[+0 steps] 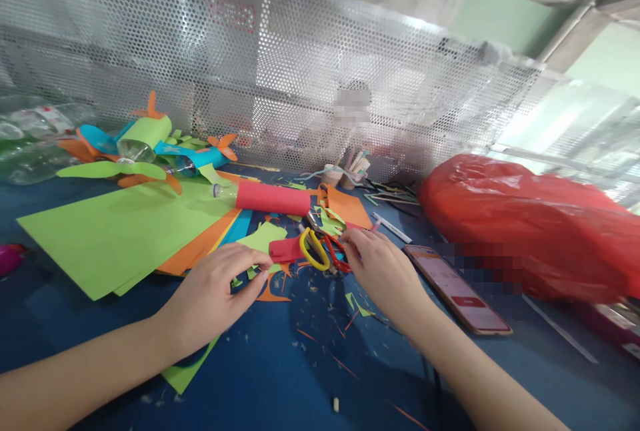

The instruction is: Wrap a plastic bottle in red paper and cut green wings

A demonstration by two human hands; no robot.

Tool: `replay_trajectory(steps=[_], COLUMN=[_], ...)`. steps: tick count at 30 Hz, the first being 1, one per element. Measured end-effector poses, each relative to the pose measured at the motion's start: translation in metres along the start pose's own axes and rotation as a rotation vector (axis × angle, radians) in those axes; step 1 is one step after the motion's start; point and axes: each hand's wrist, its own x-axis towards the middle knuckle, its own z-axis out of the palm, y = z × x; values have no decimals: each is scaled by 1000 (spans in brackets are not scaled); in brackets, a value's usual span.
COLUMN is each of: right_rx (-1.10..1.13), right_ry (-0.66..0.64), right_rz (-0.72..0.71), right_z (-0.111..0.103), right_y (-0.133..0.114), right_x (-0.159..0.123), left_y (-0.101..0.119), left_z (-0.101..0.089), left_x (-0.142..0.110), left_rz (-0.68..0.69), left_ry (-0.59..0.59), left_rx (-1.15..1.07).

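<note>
My left hand [217,294] rests on the blue table [310,364], its fingers curled and pinched over small green paper scraps next to a red paper piece [285,249]. My right hand [383,271] reaches to the yellow-handled scissors [314,249] and red-handled scissors [336,254], fingertips bent down at the red handles. What, if anything, either hand grips is hidden. A plastic bottle wrapped in red paper [270,197] lies just beyond the scissors.
Green [115,231], orange and blue paper sheets lie at left. Bottle aeroplanes with paper wings [145,147] stand behind them. A phone [457,289] lies right of my hand, beside a big red plastic bag [530,224]. A perforated metal screen [300,71] closes the back.
</note>
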Motion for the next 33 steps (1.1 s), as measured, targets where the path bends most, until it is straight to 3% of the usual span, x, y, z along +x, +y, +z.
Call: replay_trajectory(steps=[2, 5, 7, 9, 15, 20, 26, 33], right_rx=[136, 282, 277, 213, 117, 212, 514, 1021], right_ry=[91, 112, 100, 107, 107, 84, 120, 67], right_rz=[-130, -406, -537, -569, -532, -507, -440, -94], right_z=[2, 7, 14, 22, 42, 39, 29, 21], right_y=[-5, -16, -23, -28, -27, -27, -29, -31], right_x=[0, -3, -6, -7, -6, -6, -5, -8], left_y=[-1, -6, -9, -13, -17, -15, -15, -9], left_z=[1, 6, 9, 13, 16, 14, 14, 11], left_x=[0, -2, -4, -6, -8, -7, -7, -4], left_rz=[-3, 21, 30, 18, -19, -31, -51, -227], left_ry=[-17, -41, -53, -80, -123, -121, -117, -88], left_rx=[17, 75, 128, 167, 169, 149, 121, -104])
